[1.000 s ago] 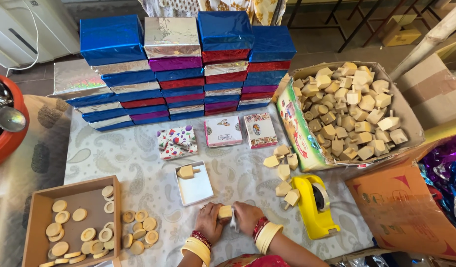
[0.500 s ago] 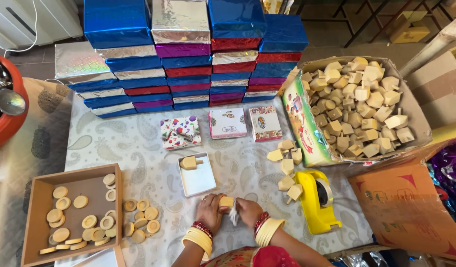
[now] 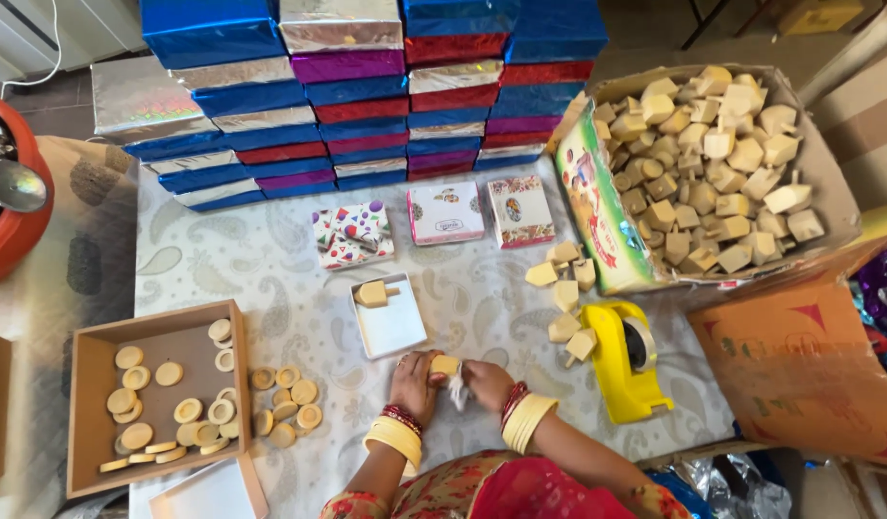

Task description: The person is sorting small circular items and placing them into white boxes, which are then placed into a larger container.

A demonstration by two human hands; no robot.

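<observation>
My left hand (image 3: 412, 383) and my right hand (image 3: 486, 382) meet near the table's front edge, both gripping a small pale wooden piece (image 3: 444, 365). A bit of white string or paper (image 3: 458, 387) hangs between the fingers. Just beyond my left hand lies an open white box (image 3: 394, 325) with one wooden top (image 3: 374, 294) in it. Both wrists wear yellow and red bangles.
Wooden discs fill a brown tray (image 3: 90, 384) at left, more discs (image 3: 288, 408) lie beside it. A yellow tape dispenser (image 3: 623, 358), loose wooden tops (image 3: 566, 293) and a carton of tops (image 3: 713, 144) stand right. Patterned small boxes (image 3: 446, 212) and stacked shiny boxes (image 3: 357, 86) fill the back.
The view has shifted slightly nearer. My hands stay together on the wooden piece and have turned it a little; nothing else on the table has moved.
</observation>
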